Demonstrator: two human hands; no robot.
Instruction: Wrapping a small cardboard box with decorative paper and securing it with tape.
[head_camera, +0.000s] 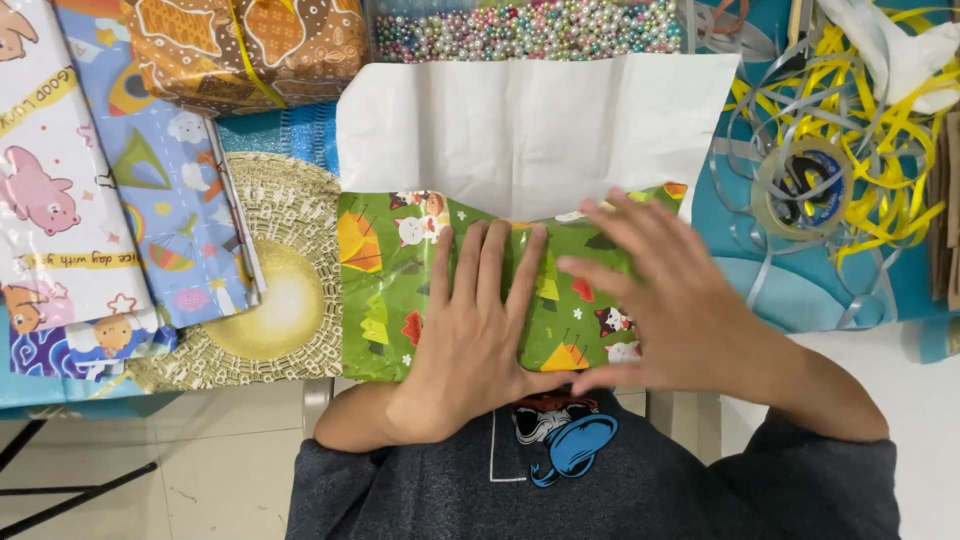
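I see both hands pressed flat, fingers spread, gripping nothing: left hand (480, 320) and right hand (665, 300) side by side on one green-wrapped parcel (385, 290) at the table's near edge. The paper's white underside (530, 130) lies open at 12 o'clock. One tape roll (800, 185) among ribbons (880, 110) at 2; three patterned sheets (165, 170) at 9.

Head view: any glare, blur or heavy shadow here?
Head view: even, bright light; glare on the round gold mat; right hand slightly motion-soft, left hand sharp on the green wrapping paper; shadows faint.
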